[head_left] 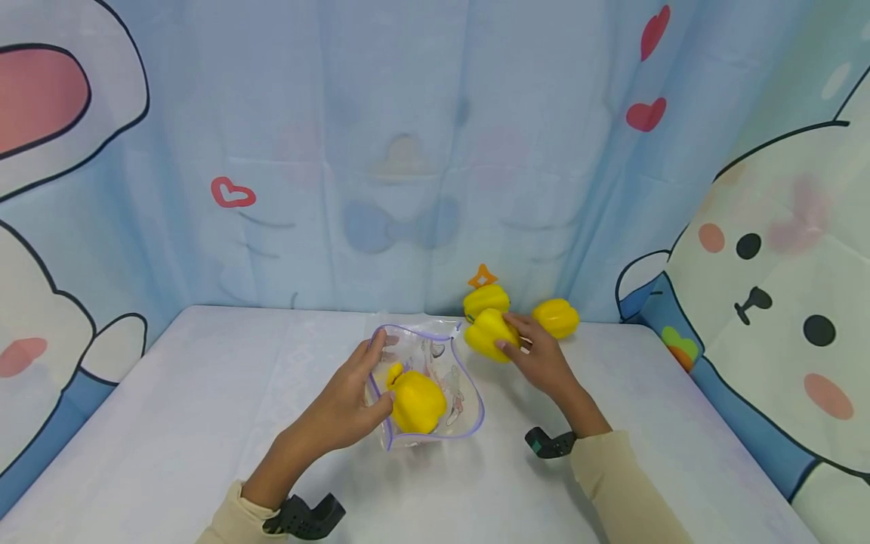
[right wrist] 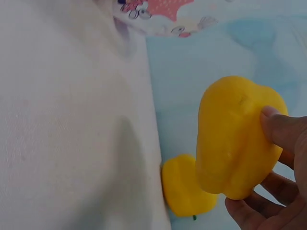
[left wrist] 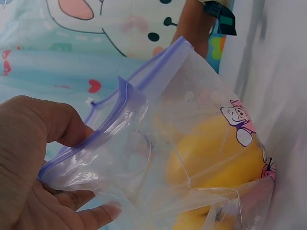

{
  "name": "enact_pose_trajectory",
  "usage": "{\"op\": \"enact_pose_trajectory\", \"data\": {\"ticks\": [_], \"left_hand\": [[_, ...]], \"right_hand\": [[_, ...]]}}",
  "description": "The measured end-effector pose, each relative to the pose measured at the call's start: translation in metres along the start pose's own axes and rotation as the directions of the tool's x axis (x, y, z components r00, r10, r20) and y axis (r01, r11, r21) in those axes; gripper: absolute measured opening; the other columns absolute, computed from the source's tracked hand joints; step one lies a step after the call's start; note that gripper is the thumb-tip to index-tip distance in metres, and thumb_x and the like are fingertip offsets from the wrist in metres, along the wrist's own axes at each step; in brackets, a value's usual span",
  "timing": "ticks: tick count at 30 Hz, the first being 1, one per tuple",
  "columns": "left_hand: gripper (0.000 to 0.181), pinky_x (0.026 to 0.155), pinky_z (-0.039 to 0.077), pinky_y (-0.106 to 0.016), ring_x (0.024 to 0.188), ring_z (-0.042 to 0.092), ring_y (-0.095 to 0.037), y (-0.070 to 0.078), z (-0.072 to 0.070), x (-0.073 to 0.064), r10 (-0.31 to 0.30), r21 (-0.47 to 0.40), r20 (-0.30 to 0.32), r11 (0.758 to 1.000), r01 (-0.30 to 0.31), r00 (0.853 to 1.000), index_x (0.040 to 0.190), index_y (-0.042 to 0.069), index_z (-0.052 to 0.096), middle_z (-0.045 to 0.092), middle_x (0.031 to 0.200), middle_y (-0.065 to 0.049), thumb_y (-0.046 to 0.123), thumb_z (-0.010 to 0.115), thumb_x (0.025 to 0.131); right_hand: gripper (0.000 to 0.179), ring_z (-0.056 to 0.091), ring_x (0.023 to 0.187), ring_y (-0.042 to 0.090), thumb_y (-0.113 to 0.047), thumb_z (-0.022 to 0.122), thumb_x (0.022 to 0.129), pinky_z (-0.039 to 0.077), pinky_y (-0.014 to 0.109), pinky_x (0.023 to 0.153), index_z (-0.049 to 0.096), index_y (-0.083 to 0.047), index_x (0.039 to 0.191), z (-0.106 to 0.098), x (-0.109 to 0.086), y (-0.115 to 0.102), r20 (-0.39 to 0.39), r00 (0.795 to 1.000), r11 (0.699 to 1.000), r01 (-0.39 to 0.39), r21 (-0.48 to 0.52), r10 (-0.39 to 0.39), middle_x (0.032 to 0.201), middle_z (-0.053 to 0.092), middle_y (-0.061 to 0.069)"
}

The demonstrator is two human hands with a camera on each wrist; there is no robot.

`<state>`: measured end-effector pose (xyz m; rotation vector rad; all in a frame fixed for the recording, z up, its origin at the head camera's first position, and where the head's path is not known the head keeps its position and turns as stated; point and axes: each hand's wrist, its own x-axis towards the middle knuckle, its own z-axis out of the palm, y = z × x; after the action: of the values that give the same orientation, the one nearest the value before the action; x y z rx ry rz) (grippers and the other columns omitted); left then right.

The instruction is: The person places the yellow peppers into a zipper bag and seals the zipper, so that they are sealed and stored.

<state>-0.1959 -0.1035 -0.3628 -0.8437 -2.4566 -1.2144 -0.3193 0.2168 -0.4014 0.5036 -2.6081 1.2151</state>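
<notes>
My left hand pinches the rim of a clear zip bag with a purple edge, its mouth spread apart. Inside the bag lies a yellow bell pepper; the left wrist view shows yellow through the printed plastic, and whether a second pepper is in there I cannot tell. Right of the bag, my right hand grips another yellow bell pepper between thumb and fingers. It is held above the table, as the right wrist view of this pepper shows.
Two more yellow bell peppers, one behind the held one and one farther right, are at the back of the white table. A blue cartoon curtain hangs behind the table's far edge.
</notes>
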Motion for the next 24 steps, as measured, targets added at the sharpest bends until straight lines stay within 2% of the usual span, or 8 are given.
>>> {"op": "enact_pose_trajectory", "data": {"ticks": [8, 17, 20, 24], "left_hand": [[0.082, 0.108, 0.033, -0.040, 0.136, 0.038, -0.027, -0.001, 0.000, 0.000, -0.004, -0.003, 0.004, 1.000, 0.004, 1.000, 0.151, -0.007, 0.019, 0.036, 0.150, -0.015, 0.002, 0.065, 0.084], [0.083, 0.109, 0.031, -0.041, 0.137, 0.036, -0.027, -0.002, 0.000, 0.000, -0.015, 0.001, 0.008, 1.000, 0.014, 1.000, 0.152, -0.005, 0.017, 0.036, 0.150, -0.015, 0.003, 0.064, 0.084], [0.083, 0.109, 0.032, -0.041, 0.137, 0.036, -0.027, -0.001, 0.000, 0.000, -0.020, 0.000, 0.009, 1.000, 0.020, 1.000, 0.152, -0.005, 0.017, 0.036, 0.150, -0.014, 0.004, 0.064, 0.084], [0.083, 0.109, 0.031, -0.042, 0.138, 0.036, -0.027, 0.000, 0.000, 0.000, -0.021, -0.003, 0.013, 1.000, 0.021, 1.000, 0.152, -0.005, 0.017, 0.035, 0.150, -0.015, 0.004, 0.064, 0.084]], "right_hand": [[0.057, 0.046, 0.126, 0.038, -0.015, 0.065, 0.093, 0.043, 0.051, 0.100, 0.045, 0.000, 0.144, -0.007, -0.011, -0.027, 0.005, 0.995, 0.994, 0.101, 0.029, -0.101, 0.142, 0.044, 0.020], [0.055, 0.046, 0.128, 0.037, -0.013, 0.064, 0.094, 0.045, 0.042, 0.098, 0.045, 0.000, 0.144, -0.021, -0.021, -0.051, -0.037, 0.977, 0.975, 0.211, 0.065, -0.209, 0.142, 0.044, 0.019], [0.055, 0.047, 0.127, 0.035, -0.012, 0.064, 0.094, 0.044, 0.036, 0.098, 0.045, -0.001, 0.144, -0.027, -0.024, -0.057, -0.053, 0.969, 0.968, 0.246, 0.053, -0.243, 0.142, 0.045, 0.017], [0.055, 0.049, 0.125, 0.033, -0.006, 0.063, 0.093, 0.044, 0.021, 0.094, 0.045, -0.003, 0.144, -0.040, -0.028, -0.062, -0.085, 0.955, 0.954, 0.291, 0.069, -0.285, 0.141, 0.046, 0.015]]}}
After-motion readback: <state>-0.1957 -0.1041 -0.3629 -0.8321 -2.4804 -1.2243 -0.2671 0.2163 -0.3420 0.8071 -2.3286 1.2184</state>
